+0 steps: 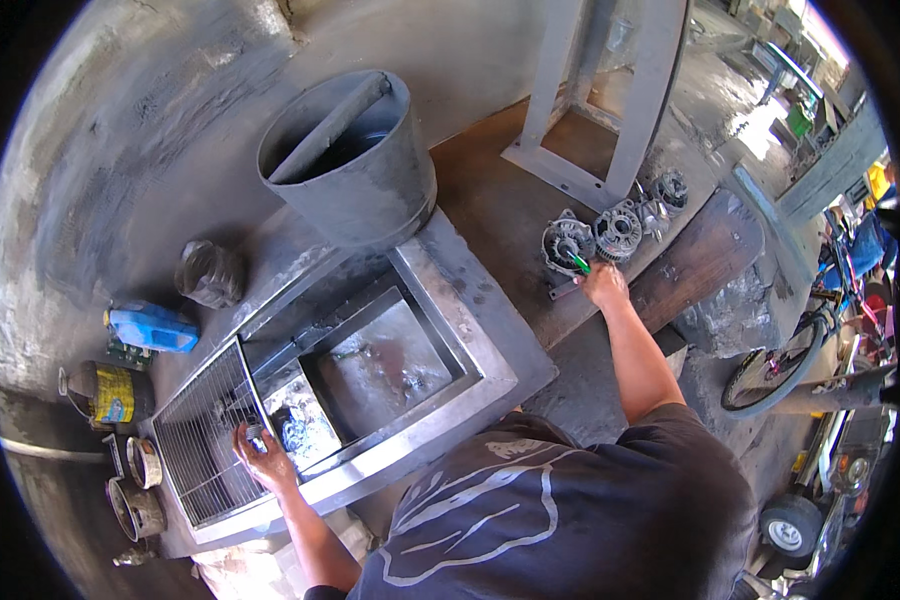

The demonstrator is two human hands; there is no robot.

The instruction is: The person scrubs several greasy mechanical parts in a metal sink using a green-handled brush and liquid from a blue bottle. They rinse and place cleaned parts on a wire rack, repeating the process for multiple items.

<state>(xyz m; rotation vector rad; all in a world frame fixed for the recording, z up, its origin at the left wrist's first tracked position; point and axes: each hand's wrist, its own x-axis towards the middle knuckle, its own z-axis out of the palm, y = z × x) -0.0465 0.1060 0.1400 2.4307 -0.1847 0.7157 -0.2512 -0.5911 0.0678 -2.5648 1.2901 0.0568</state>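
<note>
My left hand [266, 457] is over the wire rack at the left of the metal wash basin, with a small ribbed metal part [253, 433] between its fingers. Off to the right, my right hand [604, 285] grips a green-handled tool [581, 263], whose far end reaches into an alternator housing [557, 241]. A second vented alternator housing [617, 229] stands beside it, followed by a metal bracket-like part [652, 217] and another round part [670, 190]. A flat metal strip [562, 290] lies near my right hand.
A large metal tub [360, 172] stands behind the basin [487, 375]. A cut plastic container [210, 274], a blue jug [154, 327], a dark bottle with a yellow label [112, 395] and metal rings [136, 510] line the left side. A grey steel frame [551, 161] stands behind the alternator parts.
</note>
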